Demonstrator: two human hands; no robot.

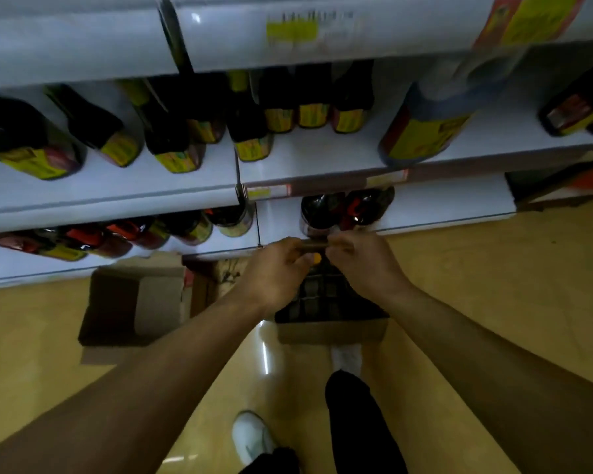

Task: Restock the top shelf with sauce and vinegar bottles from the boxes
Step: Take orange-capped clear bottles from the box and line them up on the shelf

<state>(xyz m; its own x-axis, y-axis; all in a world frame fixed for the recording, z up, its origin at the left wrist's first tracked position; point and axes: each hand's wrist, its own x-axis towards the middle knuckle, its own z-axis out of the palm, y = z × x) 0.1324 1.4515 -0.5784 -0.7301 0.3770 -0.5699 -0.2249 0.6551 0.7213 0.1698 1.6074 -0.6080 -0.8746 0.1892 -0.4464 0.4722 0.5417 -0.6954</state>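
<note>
My left hand [278, 275] and my right hand [363, 265] meet above an open cardboard box [332, 331] on the floor, which holds several dark bottles in divider cells. Both hands pinch the ends of a thin brown strip [314, 247], apparently cardboard, held level between them. An orange-yellow cap [317, 258] shows just under my left fingers; what it belongs to is hidden. Dark sauce bottles with yellow labels [172, 131] stand on the shelf above. The top shelf's white front edge [83, 46] is at the frame's top; its surface is out of sight.
A second cardboard box [134, 302], open and seemingly empty, sits on the floor to the left. A large bottle [425, 124] stands on the middle shelf at right. Red-capped bottles [322, 210] fill the lowest shelf. My white shoes [252, 436] are on the yellow floor.
</note>
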